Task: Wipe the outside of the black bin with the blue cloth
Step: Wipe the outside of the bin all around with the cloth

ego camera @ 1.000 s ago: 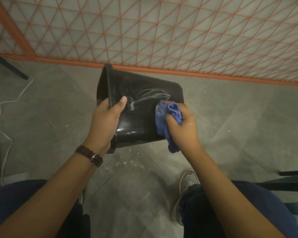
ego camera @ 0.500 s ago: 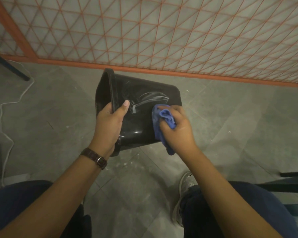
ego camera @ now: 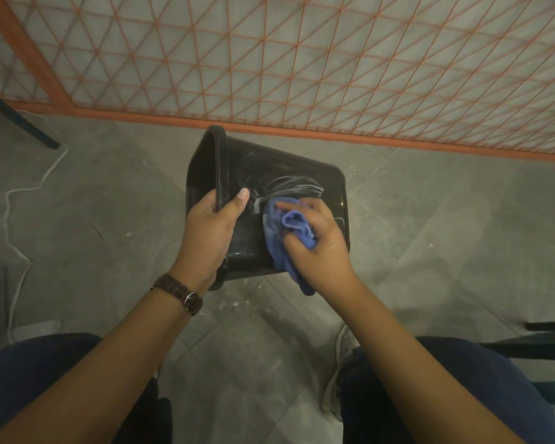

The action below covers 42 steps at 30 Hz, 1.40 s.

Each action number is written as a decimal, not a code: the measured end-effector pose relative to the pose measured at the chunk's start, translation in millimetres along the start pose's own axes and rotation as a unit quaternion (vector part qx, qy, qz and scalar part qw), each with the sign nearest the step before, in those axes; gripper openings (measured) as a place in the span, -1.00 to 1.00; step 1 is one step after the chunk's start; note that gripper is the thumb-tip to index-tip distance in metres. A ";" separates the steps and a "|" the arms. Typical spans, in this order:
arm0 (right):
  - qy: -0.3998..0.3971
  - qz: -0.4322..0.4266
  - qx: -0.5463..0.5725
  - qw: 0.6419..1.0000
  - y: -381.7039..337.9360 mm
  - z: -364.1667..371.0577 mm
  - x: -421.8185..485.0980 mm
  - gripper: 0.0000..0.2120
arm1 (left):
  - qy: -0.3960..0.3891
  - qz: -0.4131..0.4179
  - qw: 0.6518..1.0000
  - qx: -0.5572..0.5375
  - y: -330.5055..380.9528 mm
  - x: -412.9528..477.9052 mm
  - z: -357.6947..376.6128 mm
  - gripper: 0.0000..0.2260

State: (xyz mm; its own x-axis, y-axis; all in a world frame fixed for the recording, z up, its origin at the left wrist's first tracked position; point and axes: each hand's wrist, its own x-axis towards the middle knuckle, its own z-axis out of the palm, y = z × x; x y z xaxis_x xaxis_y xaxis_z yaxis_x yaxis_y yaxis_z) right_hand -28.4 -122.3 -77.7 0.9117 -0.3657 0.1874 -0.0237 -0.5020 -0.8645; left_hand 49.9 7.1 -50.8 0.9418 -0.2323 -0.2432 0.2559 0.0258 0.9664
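The black bin (ego camera: pixel 279 169) is held on its side above the floor, its open mouth facing left and its base to the right. White smears streak its upper side wall. My left hand (ego camera: pixel 210 233) grips the rim, thumb on the outside wall and fingers hidden inside. My right hand (ego camera: pixel 314 241) holds the bunched blue cloth (ego camera: pixel 284 233) and presses it against the bin's side wall, close to my left thumb. A tail of the cloth hangs down below the bin.
An orange-framed lattice panel (ego camera: pixel 302 59) stands right behind the bin. A white cable (ego camera: pixel 20 200) snakes over the grey floor at left, near a dark leg (ego camera: pixel 20 123). My knees and a shoe (ego camera: pixel 337 373) are below. Dark furniture (ego camera: pixel 545 341) juts in at right.
My right hand has slid the cloth leftward along the bin's wall, from near the base toward my left thumb. The left hand keeps its grip on the rim.
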 end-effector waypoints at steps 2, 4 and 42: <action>-0.026 -0.021 -0.003 0.999 -1.5 -0.9 -3.1 -0.66 | 0.001 -0.002 1.000 -0.003 -0.5 1.1 -3.1 -0.91; -0.023 -0.022 -0.029 0.999 2.3 -7.0 -0.7 -0.75 | 0.004 -0.009 1.000 -0.008 -0.4 1.3 -5.7 -0.92; -0.068 -0.094 -0.035 0.993 -10.5 1.6 -5.8 -0.80 | 0.028 0.025 0.997 0.071 -5.6 4.9 -6.3 -0.80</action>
State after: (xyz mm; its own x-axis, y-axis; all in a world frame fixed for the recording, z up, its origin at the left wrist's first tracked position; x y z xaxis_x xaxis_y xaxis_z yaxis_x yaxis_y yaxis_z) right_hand -32.8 -113.7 -70.4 0.9493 -0.1534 0.2745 0.1289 -0.6063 -0.7847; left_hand 54.4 11.9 -57.9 0.9643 -0.1787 -0.1955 0.1795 -0.1021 0.9784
